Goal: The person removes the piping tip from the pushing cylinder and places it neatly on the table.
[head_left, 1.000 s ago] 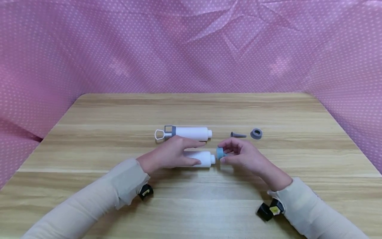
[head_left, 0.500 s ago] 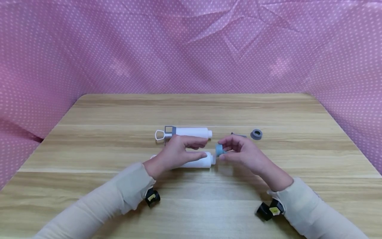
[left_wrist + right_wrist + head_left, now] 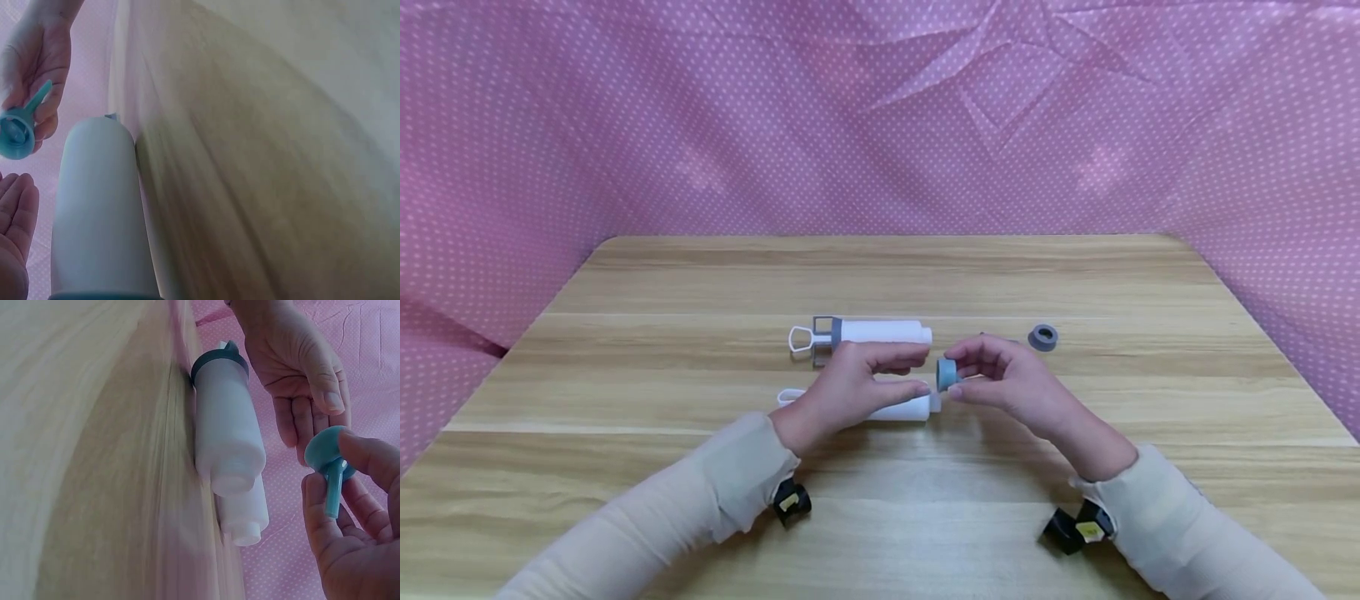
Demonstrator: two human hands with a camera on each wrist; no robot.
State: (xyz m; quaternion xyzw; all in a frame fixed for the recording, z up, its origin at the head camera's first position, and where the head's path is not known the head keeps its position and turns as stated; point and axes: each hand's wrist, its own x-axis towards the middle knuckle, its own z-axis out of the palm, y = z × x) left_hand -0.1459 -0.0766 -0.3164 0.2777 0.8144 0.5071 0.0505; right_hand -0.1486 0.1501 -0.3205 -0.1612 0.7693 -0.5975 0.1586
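My right hand pinches a blue-green nozzle cap with a thin spout between thumb and fingers, held above the table. In the left wrist view, the cap's round hollow end shows. My left hand hovers with its fingers stretched out and thumb apart, its fingertips close to the cap's rim. Beneath that hand lies a white syringe-like barrel, its narrow tip pointing right and its looped handle partly covered by the hand. Behind it rests a second such barrel with a grey collar and a white pull handle.
A grey ring-shaped cap lies on the wooden table behind my right hand. A small grey nozzle near it is mostly hidden by that hand. Pink dotted cloth hangs behind the table and along both sides.
My left hand has come off the front barrel and shifted right, towards the cap. My right hand has risen slightly and moved a little left with the nozzle cap, covering the small grey nozzle.
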